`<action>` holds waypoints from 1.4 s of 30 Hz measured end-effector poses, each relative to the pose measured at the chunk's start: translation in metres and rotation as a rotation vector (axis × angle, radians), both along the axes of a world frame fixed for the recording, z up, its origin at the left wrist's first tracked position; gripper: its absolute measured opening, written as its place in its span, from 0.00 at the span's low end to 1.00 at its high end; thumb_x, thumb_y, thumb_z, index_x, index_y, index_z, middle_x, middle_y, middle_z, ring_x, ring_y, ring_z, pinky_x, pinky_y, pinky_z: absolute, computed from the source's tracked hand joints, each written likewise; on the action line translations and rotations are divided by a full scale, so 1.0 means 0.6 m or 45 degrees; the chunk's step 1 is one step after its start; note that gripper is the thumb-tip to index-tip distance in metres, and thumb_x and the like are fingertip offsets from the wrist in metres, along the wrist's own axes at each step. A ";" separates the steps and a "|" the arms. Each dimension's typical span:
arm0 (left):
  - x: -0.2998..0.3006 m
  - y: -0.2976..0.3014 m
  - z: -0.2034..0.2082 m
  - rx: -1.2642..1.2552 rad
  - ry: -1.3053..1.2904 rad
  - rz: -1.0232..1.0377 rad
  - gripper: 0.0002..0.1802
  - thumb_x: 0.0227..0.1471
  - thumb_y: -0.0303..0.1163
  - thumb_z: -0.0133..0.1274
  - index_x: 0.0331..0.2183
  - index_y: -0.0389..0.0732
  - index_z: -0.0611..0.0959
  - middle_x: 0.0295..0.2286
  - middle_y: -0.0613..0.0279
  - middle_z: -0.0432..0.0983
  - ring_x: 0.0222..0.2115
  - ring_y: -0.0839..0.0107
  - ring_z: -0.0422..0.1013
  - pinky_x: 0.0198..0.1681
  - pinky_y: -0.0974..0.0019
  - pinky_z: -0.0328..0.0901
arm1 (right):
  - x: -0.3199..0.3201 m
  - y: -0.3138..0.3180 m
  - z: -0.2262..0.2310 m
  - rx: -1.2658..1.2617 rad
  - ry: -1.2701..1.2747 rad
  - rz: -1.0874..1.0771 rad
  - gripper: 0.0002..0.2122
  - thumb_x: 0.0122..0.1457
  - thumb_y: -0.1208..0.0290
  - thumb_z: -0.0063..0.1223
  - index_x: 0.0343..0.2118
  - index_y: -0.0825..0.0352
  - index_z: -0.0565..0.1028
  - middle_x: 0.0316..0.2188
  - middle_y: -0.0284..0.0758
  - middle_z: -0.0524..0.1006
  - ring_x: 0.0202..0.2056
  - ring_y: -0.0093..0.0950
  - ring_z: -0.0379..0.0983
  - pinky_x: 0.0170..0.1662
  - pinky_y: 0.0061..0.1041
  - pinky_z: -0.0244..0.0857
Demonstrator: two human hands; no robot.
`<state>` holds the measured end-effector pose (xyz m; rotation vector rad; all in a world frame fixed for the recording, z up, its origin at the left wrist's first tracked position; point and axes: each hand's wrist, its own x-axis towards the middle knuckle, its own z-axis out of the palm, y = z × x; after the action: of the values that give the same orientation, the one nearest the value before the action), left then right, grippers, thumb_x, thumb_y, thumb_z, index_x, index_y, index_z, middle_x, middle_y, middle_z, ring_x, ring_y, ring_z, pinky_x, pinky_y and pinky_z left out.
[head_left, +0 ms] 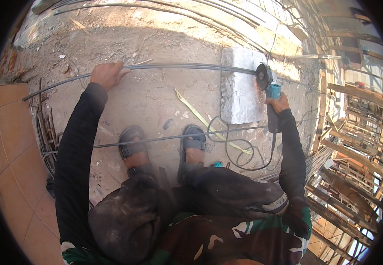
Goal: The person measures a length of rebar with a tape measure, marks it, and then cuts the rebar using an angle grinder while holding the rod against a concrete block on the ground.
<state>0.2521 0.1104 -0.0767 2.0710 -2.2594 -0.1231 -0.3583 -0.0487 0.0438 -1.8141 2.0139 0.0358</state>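
My left hand is closed around a small bundle of steel rebar rods that runs across in front of me. Its right end lies over a pale concrete block. My right hand grips a teal and black angle grinder by its body. The grinder's disc, standing at the rods' right end above the block, has a faint orange glow of sparks beside it. Whether the disc has cut into the rods cannot be made out.
A single rod lies across the ground over my sandals' toes. The black power cord loops beside the block, near a yellow-green strip. More rods lie beyond in sunlight. Orange tiles border the left; wooden scaffolding stands right.
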 end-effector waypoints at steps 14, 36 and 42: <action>0.002 0.002 -0.002 -0.023 0.008 -0.007 0.23 0.55 0.54 0.49 0.27 0.41 0.72 0.17 0.54 0.73 0.18 0.54 0.72 0.21 0.56 0.66 | -0.003 -0.007 -0.004 0.005 -0.060 -0.009 0.24 0.34 0.64 0.66 0.35 0.75 0.74 0.29 0.44 0.78 0.29 0.34 0.76 0.35 0.30 0.70; -0.005 -0.002 0.002 0.020 -0.036 0.053 0.24 0.54 0.55 0.49 0.26 0.41 0.73 0.18 0.53 0.74 0.18 0.54 0.73 0.20 0.56 0.66 | -0.002 -0.034 -0.011 0.020 0.109 -0.010 0.26 0.32 0.61 0.66 0.33 0.76 0.75 0.29 0.48 0.78 0.30 0.38 0.77 0.36 0.31 0.70; -0.003 0.000 0.000 -0.045 0.014 0.027 0.24 0.54 0.54 0.50 0.26 0.41 0.73 0.18 0.53 0.74 0.18 0.53 0.73 0.20 0.56 0.66 | 0.015 -0.011 0.016 0.061 0.046 -0.009 0.25 0.31 0.63 0.65 0.34 0.75 0.76 0.29 0.47 0.78 0.30 0.37 0.77 0.36 0.31 0.70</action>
<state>0.2504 0.1102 -0.0766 2.0713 -2.2163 -0.0926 -0.3490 -0.0555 0.0533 -1.7885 2.0268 0.1148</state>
